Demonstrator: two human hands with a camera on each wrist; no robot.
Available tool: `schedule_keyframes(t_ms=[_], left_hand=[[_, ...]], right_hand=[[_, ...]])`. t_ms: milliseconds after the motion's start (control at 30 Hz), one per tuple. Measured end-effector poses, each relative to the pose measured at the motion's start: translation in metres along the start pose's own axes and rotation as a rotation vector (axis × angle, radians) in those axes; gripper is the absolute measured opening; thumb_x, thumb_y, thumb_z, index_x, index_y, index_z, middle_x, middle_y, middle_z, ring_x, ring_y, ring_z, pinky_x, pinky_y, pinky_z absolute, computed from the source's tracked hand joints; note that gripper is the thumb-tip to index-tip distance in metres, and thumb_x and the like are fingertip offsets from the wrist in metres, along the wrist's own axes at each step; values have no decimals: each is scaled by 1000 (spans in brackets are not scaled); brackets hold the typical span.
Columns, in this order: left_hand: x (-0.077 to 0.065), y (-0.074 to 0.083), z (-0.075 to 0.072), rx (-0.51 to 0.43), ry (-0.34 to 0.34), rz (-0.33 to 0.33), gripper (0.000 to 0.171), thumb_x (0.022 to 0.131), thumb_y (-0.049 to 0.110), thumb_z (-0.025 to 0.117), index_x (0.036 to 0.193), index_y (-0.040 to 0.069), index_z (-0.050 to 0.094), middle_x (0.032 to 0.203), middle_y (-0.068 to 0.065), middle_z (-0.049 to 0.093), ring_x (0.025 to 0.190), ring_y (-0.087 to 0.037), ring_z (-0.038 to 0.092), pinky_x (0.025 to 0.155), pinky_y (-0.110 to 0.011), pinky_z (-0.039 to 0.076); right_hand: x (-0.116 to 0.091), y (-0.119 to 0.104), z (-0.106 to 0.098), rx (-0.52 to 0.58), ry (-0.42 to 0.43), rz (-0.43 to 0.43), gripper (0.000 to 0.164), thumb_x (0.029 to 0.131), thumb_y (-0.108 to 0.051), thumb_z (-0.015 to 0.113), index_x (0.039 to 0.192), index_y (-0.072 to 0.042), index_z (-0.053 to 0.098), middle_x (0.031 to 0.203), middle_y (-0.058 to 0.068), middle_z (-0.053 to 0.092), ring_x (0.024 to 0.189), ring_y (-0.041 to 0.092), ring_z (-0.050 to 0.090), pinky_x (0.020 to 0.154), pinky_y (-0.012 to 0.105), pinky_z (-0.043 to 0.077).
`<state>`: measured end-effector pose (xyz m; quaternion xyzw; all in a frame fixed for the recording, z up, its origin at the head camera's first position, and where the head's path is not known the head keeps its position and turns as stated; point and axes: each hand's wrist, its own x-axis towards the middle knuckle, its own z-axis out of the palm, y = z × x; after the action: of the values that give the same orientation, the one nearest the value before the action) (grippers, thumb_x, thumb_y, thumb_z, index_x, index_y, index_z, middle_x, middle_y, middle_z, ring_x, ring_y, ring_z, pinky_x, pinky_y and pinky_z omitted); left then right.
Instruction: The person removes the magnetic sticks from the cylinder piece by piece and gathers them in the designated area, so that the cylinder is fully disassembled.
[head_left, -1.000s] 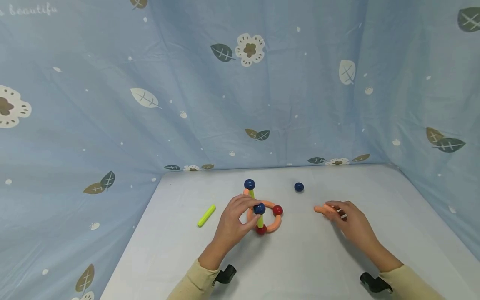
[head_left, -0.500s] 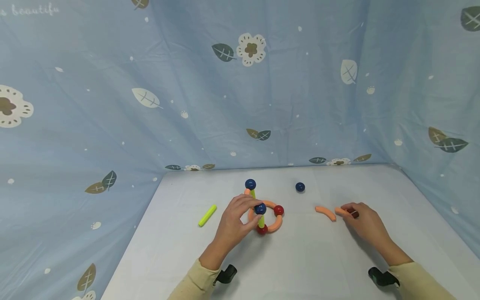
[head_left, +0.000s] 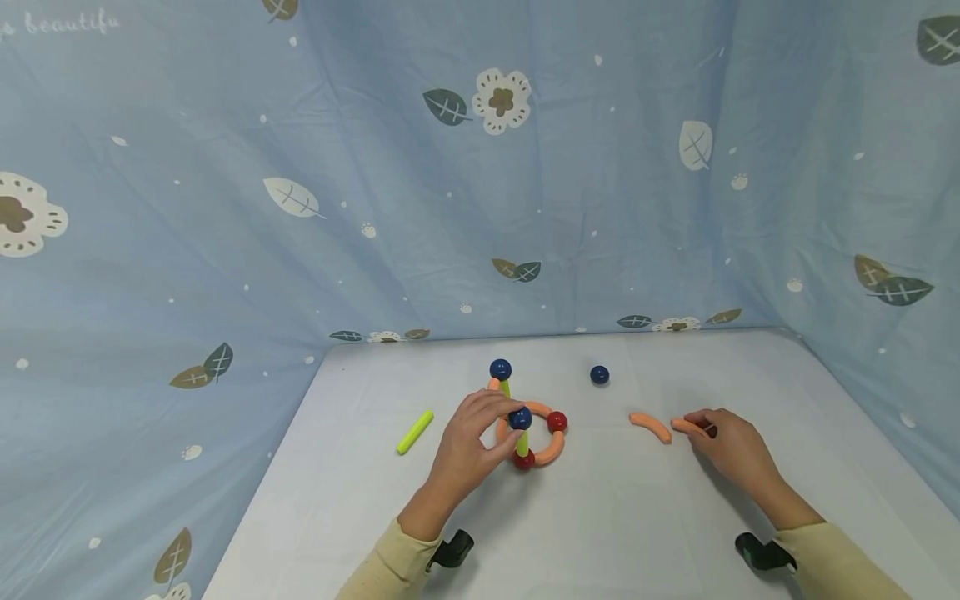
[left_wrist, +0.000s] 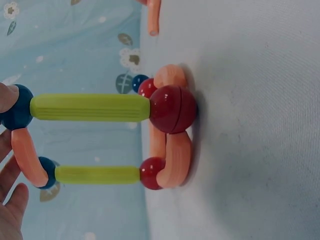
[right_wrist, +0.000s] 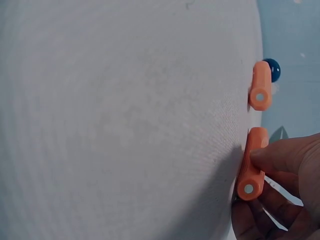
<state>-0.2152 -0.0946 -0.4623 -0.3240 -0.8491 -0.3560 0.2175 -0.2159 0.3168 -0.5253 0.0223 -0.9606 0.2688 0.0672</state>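
The right hand (head_left: 731, 450) now pinches just one orange rod (right_wrist: 250, 172), so its twin (head_left: 651, 427) lies free, leftward (the left hand (head_left: 467, 437) grips a blue ball (head_left: 521, 418)).

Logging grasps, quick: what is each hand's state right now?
Left hand: holding the blue ball atop the nearer green stick.
Right hand: holding an orange curved piece.

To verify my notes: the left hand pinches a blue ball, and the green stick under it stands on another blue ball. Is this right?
The lower ball under the green stick is red, not blue, as the left wrist view shows; the left hand pinches a blue ball.
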Motion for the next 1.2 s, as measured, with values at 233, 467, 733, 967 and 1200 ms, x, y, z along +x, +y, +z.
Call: schedule_keyframes(t_ms=[233,467,733,967,1200], left_hand=[[0,1,0,-3,-16,-25,35,91,21,78,125,20,71,120,10,68,125,-11,54,111,-39,43],[-1,0,0,-3,-10,-19,36,90,19,79,125,17,71,120,9,69,125,-12,55,112,-41,42],[-1,-1,1,24,-9,-7,36,91,22,79,126,18,70,122,9,69,126,-14,54,110,-40,45],[-2,0,0,23,0,10,38,90,19,80,127,16,70,123,7,69,127,-17,54,108,-42,47],[-3,-1,-1,19,11,12,42,90,21,80,130,16,68,125,6,68,129,-17,53,108,-42,46]], right_hand=[[0,0,1,6,15,0,26,90,-9,75,112,5,72,94,15,68,83,31,63,67,47,52],[1,0,2,9,9,20,34,89,-9,75,118,8,68,97,19,66,84,32,62,67,48,52],[-5,-8,4,47,104,1,38,90,-10,75,122,7,66,116,30,60,97,46,63,75,58,54],[-10,-30,4,84,215,-60,32,90,-12,77,118,2,71,113,25,64,95,38,63,70,48,54],[-14,-48,8,144,135,-42,30,95,-8,69,124,-1,68,119,22,63,101,41,65,78,55,56]])
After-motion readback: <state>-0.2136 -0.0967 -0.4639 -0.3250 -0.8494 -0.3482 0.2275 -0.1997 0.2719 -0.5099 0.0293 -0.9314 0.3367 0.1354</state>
